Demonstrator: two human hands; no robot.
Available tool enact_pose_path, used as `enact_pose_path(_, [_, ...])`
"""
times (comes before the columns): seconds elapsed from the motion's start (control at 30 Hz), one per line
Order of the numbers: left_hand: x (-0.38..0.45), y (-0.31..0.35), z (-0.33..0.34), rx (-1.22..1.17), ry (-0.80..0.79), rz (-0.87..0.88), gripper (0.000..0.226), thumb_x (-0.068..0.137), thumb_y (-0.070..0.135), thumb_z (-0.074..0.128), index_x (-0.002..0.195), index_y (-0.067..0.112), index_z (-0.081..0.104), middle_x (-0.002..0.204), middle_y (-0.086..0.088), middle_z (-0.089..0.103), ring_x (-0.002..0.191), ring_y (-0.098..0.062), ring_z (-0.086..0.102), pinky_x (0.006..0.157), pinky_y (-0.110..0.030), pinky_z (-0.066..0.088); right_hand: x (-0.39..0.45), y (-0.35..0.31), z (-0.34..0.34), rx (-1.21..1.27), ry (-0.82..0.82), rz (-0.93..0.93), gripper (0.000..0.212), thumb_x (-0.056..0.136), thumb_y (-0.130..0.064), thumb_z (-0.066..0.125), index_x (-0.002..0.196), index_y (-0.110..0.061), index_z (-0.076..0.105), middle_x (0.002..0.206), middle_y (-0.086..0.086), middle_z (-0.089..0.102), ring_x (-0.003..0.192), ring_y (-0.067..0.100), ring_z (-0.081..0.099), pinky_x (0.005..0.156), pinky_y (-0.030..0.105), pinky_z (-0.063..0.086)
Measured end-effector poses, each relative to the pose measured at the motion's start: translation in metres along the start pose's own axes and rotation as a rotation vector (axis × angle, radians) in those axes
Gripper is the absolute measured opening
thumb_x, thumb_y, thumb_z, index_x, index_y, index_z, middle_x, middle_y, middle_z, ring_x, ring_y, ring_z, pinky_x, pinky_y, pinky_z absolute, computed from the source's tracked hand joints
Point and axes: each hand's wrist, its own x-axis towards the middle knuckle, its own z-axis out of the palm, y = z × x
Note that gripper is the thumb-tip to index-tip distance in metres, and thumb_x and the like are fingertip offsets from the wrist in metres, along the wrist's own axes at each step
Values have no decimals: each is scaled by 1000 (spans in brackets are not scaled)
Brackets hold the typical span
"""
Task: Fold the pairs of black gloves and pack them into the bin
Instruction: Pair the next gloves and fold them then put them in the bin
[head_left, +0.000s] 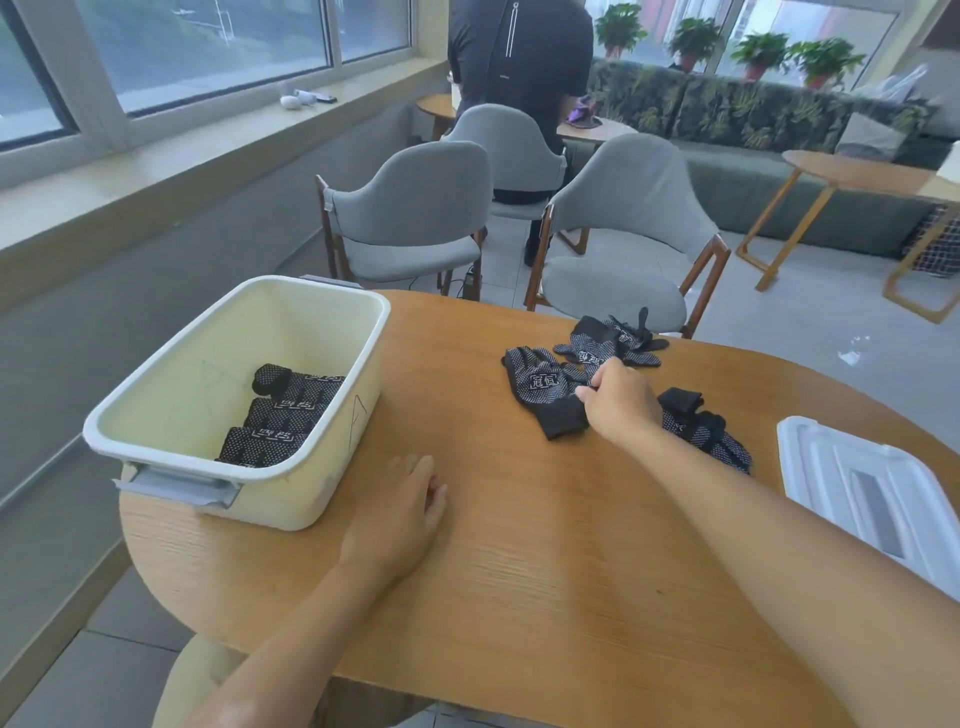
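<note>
Wood table (519, 571) (window-lit) | 3 grey chairs (415, 208) | right hand (618, 400) pinching glove (545, 389) | left hand (400, 514) flat

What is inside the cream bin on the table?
The bin holds three folded pairs of black gloves in a row along its near right wall. The rest of the floor looks bare. The near wall hides the lowest pair's end and the near floor strip.
</note>
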Motion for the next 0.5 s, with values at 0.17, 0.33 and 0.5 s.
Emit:
enact_pose_path(0.17, [1,-2,2,-19,-2,-3,22,96,33,52,81,25,38,82,9,45,83,-18,45,67,-34,38,-6,-1,31,-36,-149,140,35,89,-43,66,101,-10,66,104,4,63,98,31,62,70,31,45])
enact_pose_path(0.33, [2,-3,3,-17,8,4,23,95,32,53,79,26,37,81,10,46,82,-17,45,64,-34,37,-10,-8,34,4,21,120,18,92,-32,66,105,-18,66,120,5,58,107,27,57,73,31,43])
enact_pose_path(0.5, [2,-5,3,-17,7,8,23,95,34,52,80,27,36,81,12,43,82,-16,44,64,-31,33,6,-20,-8,268,104,55,12,96,-30,58,103,-22,54,108,3,62,90,24,56,74,34,46])
